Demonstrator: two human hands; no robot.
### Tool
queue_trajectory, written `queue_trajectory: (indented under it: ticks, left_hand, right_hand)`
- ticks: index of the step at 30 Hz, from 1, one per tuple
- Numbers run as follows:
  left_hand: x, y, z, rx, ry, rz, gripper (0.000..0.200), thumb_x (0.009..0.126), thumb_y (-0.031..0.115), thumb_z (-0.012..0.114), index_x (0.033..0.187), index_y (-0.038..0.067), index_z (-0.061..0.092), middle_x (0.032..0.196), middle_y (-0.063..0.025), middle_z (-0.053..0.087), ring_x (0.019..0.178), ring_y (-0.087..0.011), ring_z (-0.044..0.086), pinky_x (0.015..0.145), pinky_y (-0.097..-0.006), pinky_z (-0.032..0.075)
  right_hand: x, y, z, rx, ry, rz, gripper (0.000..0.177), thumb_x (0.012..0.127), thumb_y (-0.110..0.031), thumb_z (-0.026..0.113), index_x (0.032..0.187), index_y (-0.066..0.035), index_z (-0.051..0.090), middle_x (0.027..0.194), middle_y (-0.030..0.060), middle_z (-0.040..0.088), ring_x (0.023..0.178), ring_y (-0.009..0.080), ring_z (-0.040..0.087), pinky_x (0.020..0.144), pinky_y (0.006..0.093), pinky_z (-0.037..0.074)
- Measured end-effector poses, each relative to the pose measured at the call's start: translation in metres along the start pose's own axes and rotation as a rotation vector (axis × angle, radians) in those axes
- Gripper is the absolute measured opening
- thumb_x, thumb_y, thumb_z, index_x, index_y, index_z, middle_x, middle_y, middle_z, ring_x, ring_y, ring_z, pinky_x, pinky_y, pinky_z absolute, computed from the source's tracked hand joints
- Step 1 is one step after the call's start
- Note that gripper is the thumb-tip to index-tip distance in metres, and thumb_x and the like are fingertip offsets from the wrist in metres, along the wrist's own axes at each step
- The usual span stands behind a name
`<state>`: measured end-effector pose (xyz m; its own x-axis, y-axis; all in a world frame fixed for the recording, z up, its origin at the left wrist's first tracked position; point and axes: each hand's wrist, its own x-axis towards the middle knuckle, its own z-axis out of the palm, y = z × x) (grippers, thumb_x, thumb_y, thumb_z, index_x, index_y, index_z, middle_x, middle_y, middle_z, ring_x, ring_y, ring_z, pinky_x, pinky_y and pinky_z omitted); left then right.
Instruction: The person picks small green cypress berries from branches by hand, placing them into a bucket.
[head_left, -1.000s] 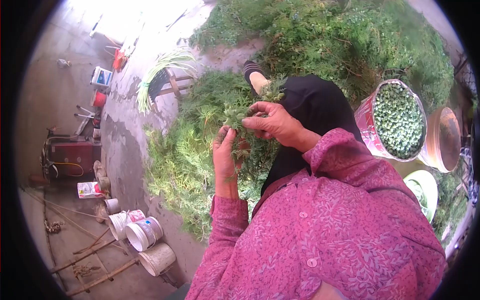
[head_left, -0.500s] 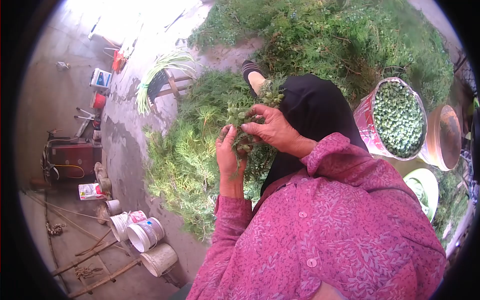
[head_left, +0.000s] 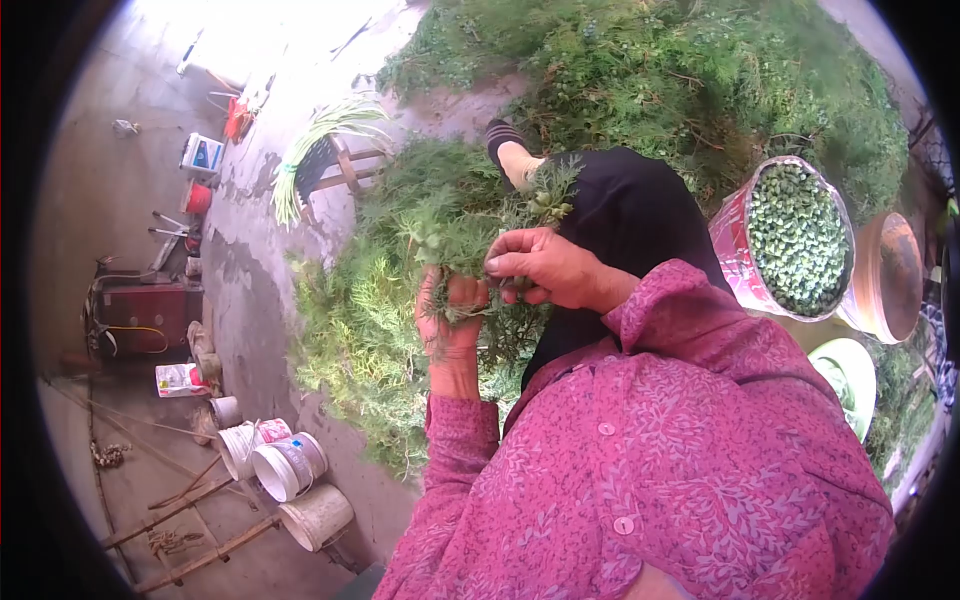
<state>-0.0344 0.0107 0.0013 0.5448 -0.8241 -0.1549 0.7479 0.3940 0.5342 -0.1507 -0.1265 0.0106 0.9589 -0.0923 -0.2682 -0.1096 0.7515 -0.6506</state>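
Note:
My left hand (head_left: 452,308) is closed round a green leafy sprig (head_left: 440,240) with pale berries, its fronds rising above the fist. Just to the right, my right hand (head_left: 545,265) is closed in a pinch, its fingertips close to the sprig; whatever they hold is too small to make out. Another berry-bearing sprig (head_left: 552,190) lies by my dark-clothed knee. Under and beyond both hands spreads a pile of cut green branches (head_left: 350,330). A bucket (head_left: 735,240) full of small green berries stands to the right of my knee.
A brown-rimmed tub (head_left: 888,275) and a light green basin (head_left: 845,385) are at the right. More branches (head_left: 690,90) cover the floor ahead. At the left are white buckets (head_left: 290,468), a wooden ladder (head_left: 200,510), a dark red box (head_left: 145,315) and a stool with green stalks (head_left: 345,165).
My left hand has turned and closed into a fist round the sprig, shifting slightly down and left. My right hand has drawn its fingers in and moved a little away from the left.

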Motion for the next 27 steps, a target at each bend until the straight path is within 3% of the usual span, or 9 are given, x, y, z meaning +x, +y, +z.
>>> queue_trajectory:
  ticks: [1, 2, 5, 7, 10, 13, 18, 22, 27]
  left_hand:
    - [0.0, -0.004, 0.002, 0.05, 0.157, 0.004, 0.018, 0.091, 0.022, 0.04, 0.079, 0.011, 0.047, 0.046, 0.0011, 0.03, 0.043, -0.0127, 0.031, 0.046, -0.0281, 0.026]
    - [0.0, -0.006, 0.004, 0.047, 0.157, 0.004, 0.018, 0.091, 0.022, 0.04, 0.079, 0.011, 0.047, 0.046, 0.0011, 0.03, 0.043, -0.0127, 0.031, 0.046, -0.0281, 0.026]
    - [0.0, -0.007, 0.01, 0.095, -0.038, -0.03, 0.012, 0.09, 0.018, 0.043, 0.086, 0.01, 0.05, 0.053, 0.0001, 0.041, 0.046, -0.0121, 0.038, 0.048, -0.0274, 0.032]
    - [-0.001, -0.009, 0.015, 0.129, 0.161, -0.028, 0.01, 0.088, 0.016, 0.046, 0.092, 0.009, 0.052, 0.068, -0.0023, 0.054, 0.051, -0.0122, 0.046, 0.049, -0.0273, 0.038]
    - [-0.004, -0.013, 0.026, 0.281, 0.301, -0.034, 0.017, 0.089, 0.023, 0.044, 0.095, 0.009, 0.052, 0.055, 0.0023, 0.044, 0.043, -0.0088, 0.035, 0.044, -0.0241, 0.029]
    - [-0.006, -0.018, 0.043, 0.293, 0.41, -0.003, 0.016, 0.088, 0.021, 0.047, 0.097, 0.01, 0.053, 0.062, 0.0009, 0.049, 0.044, -0.0093, 0.038, 0.044, -0.0242, 0.031]
    - [-0.006, -0.014, 0.026, 0.292, 0.305, -0.049, 0.015, 0.087, 0.021, 0.047, 0.097, 0.01, 0.053, 0.066, -0.0013, 0.053, 0.046, -0.0109, 0.043, 0.043, -0.0261, 0.035]
    - [-0.006, -0.015, 0.026, 0.319, 0.31, -0.06, 0.016, 0.087, 0.022, 0.046, 0.096, 0.01, 0.053, 0.068, -0.0027, 0.055, 0.046, -0.0124, 0.045, 0.042, -0.028, 0.036]
    - [-0.002, -0.017, 0.035, 0.319, 0.402, -0.058, 0.019, 0.088, 0.023, 0.045, 0.095, 0.008, 0.053, 0.062, -0.0022, 0.053, 0.044, -0.0129, 0.043, 0.042, -0.0278, 0.036]
  right_hand:
    - [0.002, 0.003, -0.001, -0.047, 0.02, -0.029, 0.015, 0.082, -0.015, 0.059, 0.094, -0.006, 0.055, 0.077, 0.0015, 0.057, 0.059, 0.009, 0.056, 0.041, 0.0183, 0.036]
    - [0.004, 0.006, -0.002, -0.094, 0.039, -0.058, 0.017, 0.082, -0.014, 0.059, 0.097, -0.006, 0.055, 0.079, 0.0014, 0.057, 0.059, 0.0084, 0.055, 0.041, 0.0176, 0.035]
    - [-0.004, -0.003, 0.009, -0.072, 0.028, -0.149, 0.024, 0.081, -0.011, 0.062, 0.103, -0.005, 0.054, 0.083, 0.002, 0.06, 0.061, 0.0073, 0.056, 0.047, 0.0179, 0.039]
    - [-0.002, -0.003, 0.012, -0.041, -0.027, -0.213, 0.027, 0.08, -0.009, 0.062, 0.105, -0.005, 0.053, 0.085, 0.0026, 0.06, 0.063, 0.0078, 0.057, 0.05, 0.0187, 0.043]
    - [0.01, 0.009, 0.006, -0.004, -0.054, -0.316, 0.034, 0.078, -0.004, 0.064, 0.108, -0.003, 0.05, 0.087, 0.0037, 0.061, 0.07, 0.0094, 0.059, 0.059, 0.0214, 0.048]
    - [0.013, 0.007, 0.002, -0.015, -0.057, -0.283, 0.039, 0.075, -0.001, 0.066, 0.11, -0.002, 0.048, 0.087, 0.0043, 0.061, 0.074, 0.0098, 0.06, 0.067, 0.0231, 0.05]
    - [0.011, 0.003, 0.003, -0.279, -0.04, -0.382, 0.038, 0.075, -0.004, 0.068, 0.108, -0.003, 0.05, 0.092, 0.003, 0.06, 0.083, 0.0062, 0.056, 0.074, 0.0222, 0.047]
    - [0.02, 0.013, -0.001, -0.342, 0.03, -0.355, 0.037, 0.075, -0.005, 0.068, 0.107, -0.003, 0.05, 0.092, 0.0017, 0.06, 0.086, 0.006, 0.055, 0.076, 0.0222, 0.046]
    - [0.009, 0.007, 0.006, -0.184, -0.043, -0.333, 0.034, 0.076, -0.006, 0.067, 0.106, -0.003, 0.05, 0.091, 0.0021, 0.06, 0.079, 0.0069, 0.057, 0.068, 0.0224, 0.05]
